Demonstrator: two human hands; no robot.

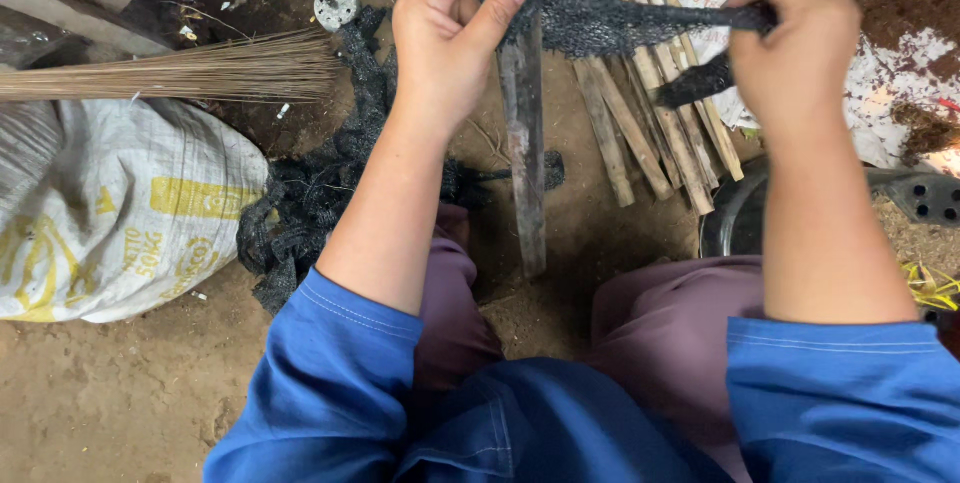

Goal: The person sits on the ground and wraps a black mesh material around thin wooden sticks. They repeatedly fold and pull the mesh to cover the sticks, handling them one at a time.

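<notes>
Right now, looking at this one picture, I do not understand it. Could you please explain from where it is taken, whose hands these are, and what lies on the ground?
The picture comes from a camera worn on a person's head, looking down at their own arms in blue sleeves. There is no machine.

The left hand presses a black mesh strip against an upright dark wooden slat. The right hand grips the strip's other end, so it stretches between the hands.

On the bare earth floor lie a white woven sack, a broom of thin sticks, a heap of black mesh and a bundle of pale wooden sticks.
</notes>
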